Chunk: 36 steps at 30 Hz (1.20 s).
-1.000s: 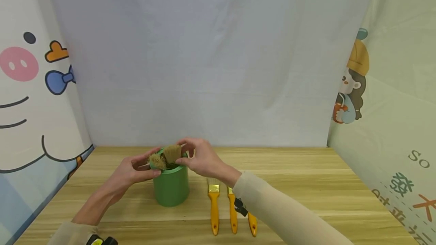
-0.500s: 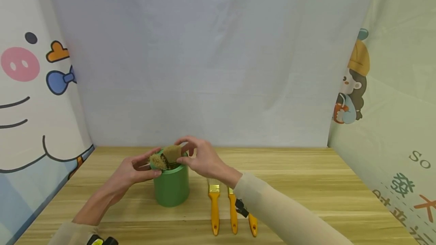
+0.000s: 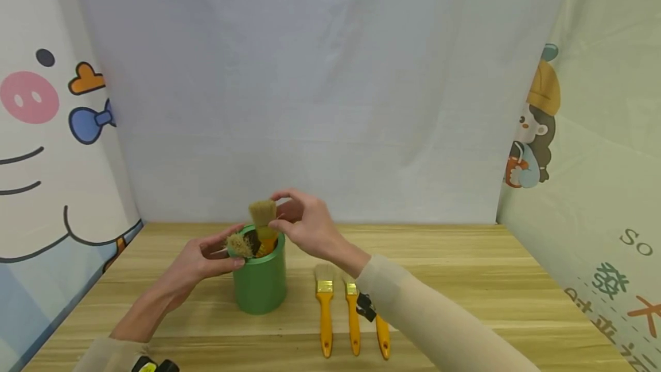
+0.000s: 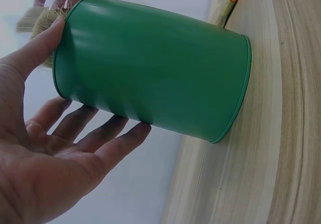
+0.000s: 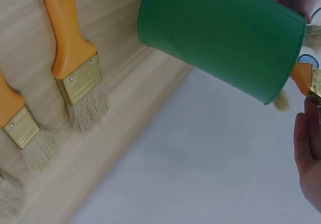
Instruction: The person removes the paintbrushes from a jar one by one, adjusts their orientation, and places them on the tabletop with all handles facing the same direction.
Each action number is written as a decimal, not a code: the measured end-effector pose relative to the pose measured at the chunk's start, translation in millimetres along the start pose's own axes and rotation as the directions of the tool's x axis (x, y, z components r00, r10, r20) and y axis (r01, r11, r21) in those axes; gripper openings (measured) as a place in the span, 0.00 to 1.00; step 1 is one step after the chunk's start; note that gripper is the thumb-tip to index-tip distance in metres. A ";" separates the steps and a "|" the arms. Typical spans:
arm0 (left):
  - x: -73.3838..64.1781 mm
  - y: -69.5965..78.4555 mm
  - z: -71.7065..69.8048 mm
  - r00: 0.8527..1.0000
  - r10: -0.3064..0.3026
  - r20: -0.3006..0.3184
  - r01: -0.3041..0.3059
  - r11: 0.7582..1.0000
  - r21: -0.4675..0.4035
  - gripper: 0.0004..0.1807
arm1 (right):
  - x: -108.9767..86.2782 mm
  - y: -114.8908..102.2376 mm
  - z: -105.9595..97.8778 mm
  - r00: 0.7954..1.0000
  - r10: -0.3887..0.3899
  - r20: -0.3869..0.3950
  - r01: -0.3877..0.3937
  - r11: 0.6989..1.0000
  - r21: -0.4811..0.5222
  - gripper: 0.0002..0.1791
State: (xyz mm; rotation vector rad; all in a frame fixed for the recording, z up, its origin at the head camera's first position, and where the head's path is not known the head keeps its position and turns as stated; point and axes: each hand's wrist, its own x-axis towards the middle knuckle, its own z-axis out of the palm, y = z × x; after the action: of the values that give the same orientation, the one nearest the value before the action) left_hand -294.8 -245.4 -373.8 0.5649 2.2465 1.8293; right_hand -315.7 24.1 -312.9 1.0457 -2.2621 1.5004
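Observation:
A green cylindrical can stands upright on the wooden table. At its rim my left hand grips it, thumb at the lip and fingers along the side, as the left wrist view shows. With thumb and fingers my right hand pinches a paintbrush near its metal ferrule. The brush points bristles up, its orange handle partly down inside the can. Another bristle head, worn and splayed, leans over the left of the rim. Dark bristles show between them; what lies deeper is hidden.
Three orange-handled brushes lie right of the can: a left one, a middle one and a right one partly covered by my right sleeve. A grey-white cloth hangs behind the table; printed cloths flank both sides.
My right hand has risen, lifting the paintbrush so that its ferrule and some orange handle now show above the rim. My left hand and the can have stayed put.

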 end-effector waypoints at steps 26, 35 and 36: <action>-1.0 -0.2 -0.2 1.000 -0.004 -0.001 0.004 1.000 -0.013 0.43 | 30.0 -41.6 -35.7 0.971 -0.197 -0.136 0.206 0.977 0.056 0.23; -1.6 -0.2 -1.5 1.000 0.010 0.004 -0.010 1.000 -0.003 0.44 | 28.1 -49.2 -54.5 0.971 -0.182 -0.155 0.194 0.979 0.064 0.23; -1.5 -0.1 -1.6 1.000 0.010 0.005 -0.010 1.000 -0.003 0.44 | 26.5 -48.3 -56.5 0.972 -0.175 -0.156 0.186 0.981 0.061 0.23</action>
State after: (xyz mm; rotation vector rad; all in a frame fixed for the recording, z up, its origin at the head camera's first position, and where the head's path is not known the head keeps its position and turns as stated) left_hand -294.0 -247.5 -373.7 0.5806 2.2417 1.8335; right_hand -312.9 51.4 -238.9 1.0876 -1.9666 1.5428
